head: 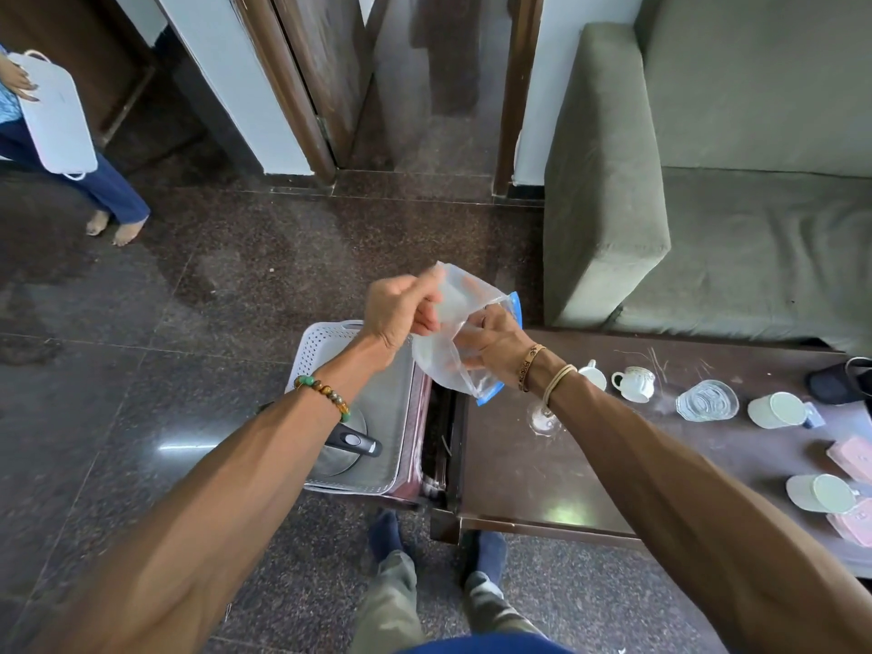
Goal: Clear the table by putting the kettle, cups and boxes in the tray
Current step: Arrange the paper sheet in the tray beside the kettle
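My left hand (396, 311) and my right hand (493, 344) both grip a clear plastic zip bag (455, 323) with a blue edge, held in the air above the gap between tray and table. The white perforated tray (314, 354) sits on a small stand to the left of the dark table (542, 464). A steel kettle with a black handle (351, 443) lies inside the tray, partly hidden by my left forearm. On the table stand white cups (634, 383) (776, 410) (823, 493), a glass dish (707, 401) and pink boxes (851, 457).
A grey-green sofa (708, 205) runs behind the table. A dark object (840, 382) lies at the table's far right. Another person stands at the far left holding a white tray (54, 115). Dark granite floor surrounds everything; my feet are below the tray.
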A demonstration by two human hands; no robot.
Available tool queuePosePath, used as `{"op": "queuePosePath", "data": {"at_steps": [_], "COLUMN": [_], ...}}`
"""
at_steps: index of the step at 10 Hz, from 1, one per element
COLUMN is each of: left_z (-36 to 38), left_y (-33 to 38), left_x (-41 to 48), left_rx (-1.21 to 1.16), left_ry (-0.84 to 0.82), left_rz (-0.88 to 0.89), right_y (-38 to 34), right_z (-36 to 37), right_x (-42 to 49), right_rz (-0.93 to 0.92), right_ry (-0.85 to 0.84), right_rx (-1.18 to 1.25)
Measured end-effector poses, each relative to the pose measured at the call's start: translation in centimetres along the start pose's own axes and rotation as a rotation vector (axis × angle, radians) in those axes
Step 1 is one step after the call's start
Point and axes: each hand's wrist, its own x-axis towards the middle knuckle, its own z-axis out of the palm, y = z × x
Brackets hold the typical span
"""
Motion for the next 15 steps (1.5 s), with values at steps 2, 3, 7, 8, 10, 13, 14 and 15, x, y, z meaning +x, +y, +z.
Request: {"op": "queuePosePath", "data": {"at_steps": [2,3,7,8,10,13,14,15], "left_z": [-3.0,-4.3,-5.2,-5.4,-5.5,-6.0,-5.6,-4.9], "left_y": [-3.4,-4.8,-4.7,-4.2,-4.5,-5.1,-4.8,-4.7], "left_x": [2.6,2.8,2.2,2.1,1.4,0.9,0.6,0.4], "left_rx": [0.295,0.293,-0.386,-0.435,-0.413,-0.295,-0.294,-0.317], "left_ry": [0.21,0.129,-0.097,-0.086,-0.173,-0.308,-0.301,-0.314], "left_rz": [-0.077,-0.22,-0.238,-0.207,-0.236,-0.265,-0.257,-0.266], "right_y": [-0.5,-0.6,0.1,-0.2,-0.7,-0.4,-0.6,0.6], "right_z": [-0.6,-1.4,-1.0,-0.7,0.8,1.2,1.9,2.0], "right_x": [-0.4,-0.5,0.5,0.7,0.8,-0.3,-0.1,0.3], "right_rz": [-0.023,0.027,0.059,0.108,0.335,0.22,0.198,0.208], "right_ry": [-0.16,-0.229,0.092,0.054,-0.092,-0.142,-0.133,-0.235], "right_rx": [0.337,0.488,0.466,0.158,-0.009,0.182,0.208,0.341]}}
